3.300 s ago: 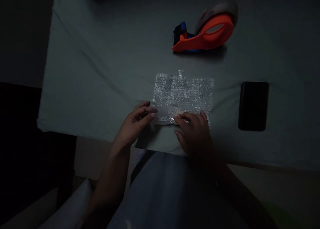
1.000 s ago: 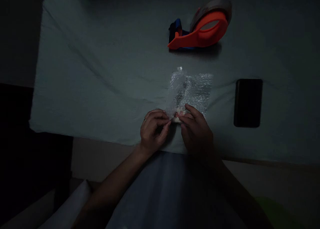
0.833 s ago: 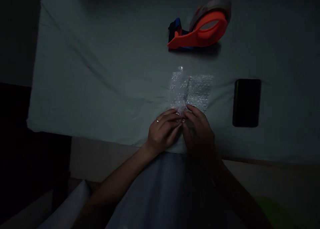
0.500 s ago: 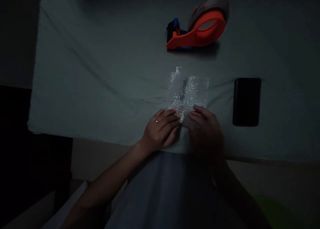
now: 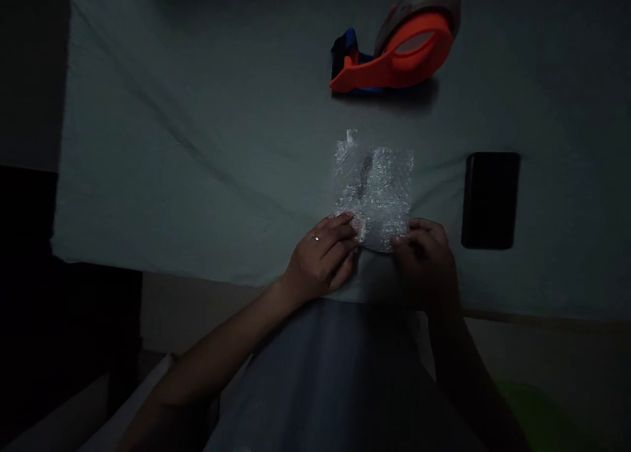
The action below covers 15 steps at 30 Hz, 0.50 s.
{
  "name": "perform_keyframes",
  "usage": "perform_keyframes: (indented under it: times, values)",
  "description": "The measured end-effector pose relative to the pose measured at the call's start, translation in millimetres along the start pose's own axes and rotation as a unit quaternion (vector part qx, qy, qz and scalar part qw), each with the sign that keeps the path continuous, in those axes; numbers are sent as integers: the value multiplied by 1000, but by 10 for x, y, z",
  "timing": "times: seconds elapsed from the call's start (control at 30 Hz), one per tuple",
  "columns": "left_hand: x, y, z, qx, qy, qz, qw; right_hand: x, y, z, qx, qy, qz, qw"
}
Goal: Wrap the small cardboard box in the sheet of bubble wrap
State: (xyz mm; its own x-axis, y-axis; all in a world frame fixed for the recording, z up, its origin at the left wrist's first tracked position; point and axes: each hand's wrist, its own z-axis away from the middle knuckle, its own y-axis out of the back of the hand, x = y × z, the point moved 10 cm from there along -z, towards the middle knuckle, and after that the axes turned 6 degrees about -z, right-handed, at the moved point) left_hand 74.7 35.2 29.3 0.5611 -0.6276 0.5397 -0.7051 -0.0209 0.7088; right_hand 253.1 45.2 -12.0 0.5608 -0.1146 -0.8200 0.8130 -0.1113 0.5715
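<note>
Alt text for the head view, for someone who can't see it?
Left hand rests on folded clear plastic; right hand is at its near right corner. Beyond sits an orange tape dispenser; to the right, a black rectangular object.

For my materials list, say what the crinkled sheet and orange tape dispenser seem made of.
Crinkled sheet: probably thin, glossy plastic film, given its see-through look and scattered glints. Orange tape dispenser: likely hard, smooth plastic, from its even color and rigid curves.

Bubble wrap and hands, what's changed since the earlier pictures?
Bubble wrap: left side folded over rightward. The left hand moved right onto the small item; the right hand let go of it, shifting right to the wrap's near corner. Tape dispenser and black object stayed put.
</note>
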Motion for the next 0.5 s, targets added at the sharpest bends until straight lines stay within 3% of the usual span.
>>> perform_keyframes:
  times: [0.37,0.5]
  values:
    - [19,-25,-29,-2,-1,-15,1000,80,-13,-61,-30,-99,-21,994]
    - [19,-49,-14,-14,-5,-17,1000,8,13,-58,16,-97,-28,995]
